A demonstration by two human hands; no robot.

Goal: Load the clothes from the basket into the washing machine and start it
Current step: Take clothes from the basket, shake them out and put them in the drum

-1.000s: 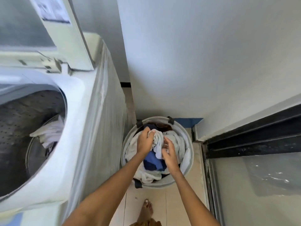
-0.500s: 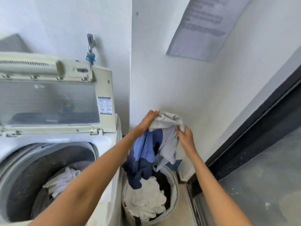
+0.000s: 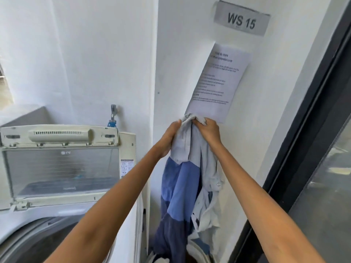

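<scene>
grey "ws 15" sign (image 3: 241, 20) above shirt (image 3: 182, 179)

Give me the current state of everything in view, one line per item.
Washing machine lid: raised, open.
Drum opening: exposed; contents out of frame.
Left hand: closed on the clothes.
Right hand: closed on the clothes.
Clothes: bunched at the top, hanging down, beside the machine, not yet over it.
Basket: only a bit visible at the bottom edge; laundry left inside.

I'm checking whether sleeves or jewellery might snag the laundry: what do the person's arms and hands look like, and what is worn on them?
Both forearms are bare as far as the view shows: no sleeves. The left hand and right hand are bare, with no gloves, watch, bracelets or visible rings.
</scene>
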